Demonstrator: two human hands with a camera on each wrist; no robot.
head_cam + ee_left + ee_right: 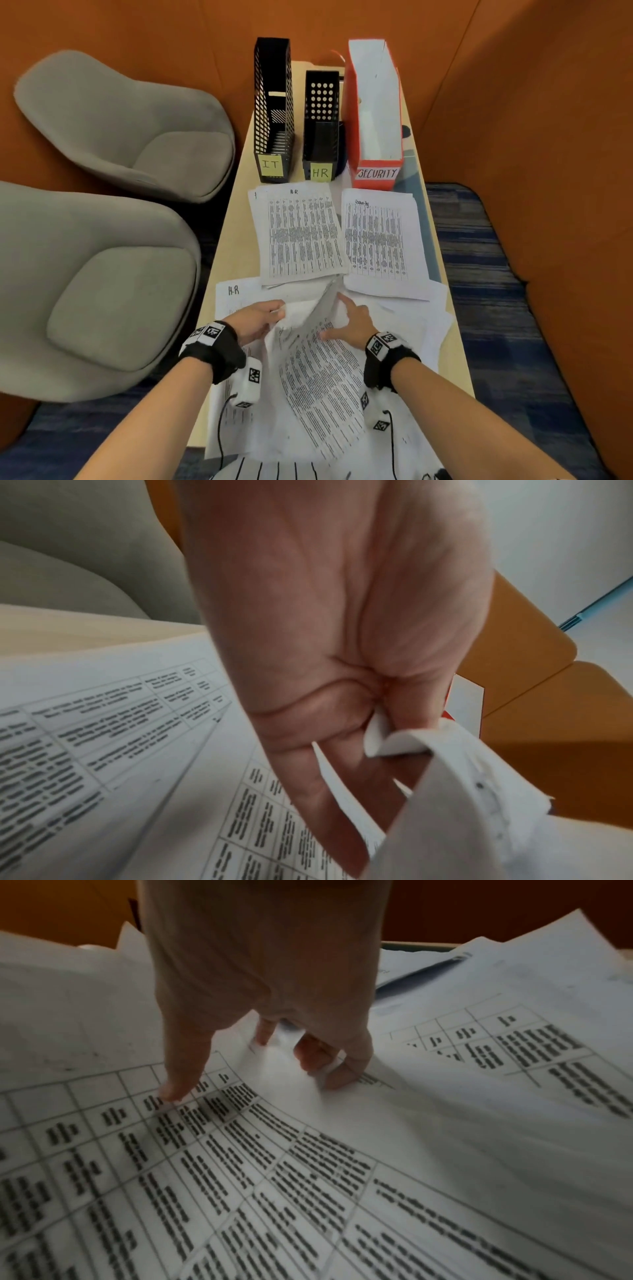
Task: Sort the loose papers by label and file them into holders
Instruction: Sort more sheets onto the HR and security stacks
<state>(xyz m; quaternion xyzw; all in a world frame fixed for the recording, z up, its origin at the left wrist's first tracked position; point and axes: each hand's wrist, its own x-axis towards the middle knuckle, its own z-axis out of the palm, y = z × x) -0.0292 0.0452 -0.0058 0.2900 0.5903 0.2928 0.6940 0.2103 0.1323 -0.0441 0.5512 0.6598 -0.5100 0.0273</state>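
Your left hand [263, 317] pinches the curled corner of a lifted sheet [310, 320] above the loose pile on the table [236, 219] while your right hand [352, 323], fingers spread, presses the thin, floppy, probably slippery papers beneath, so keep hold near that corner.

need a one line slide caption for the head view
Left hand lifts a sheet from the loose pile while the right hand presses it, before IT, HR and Security holders.
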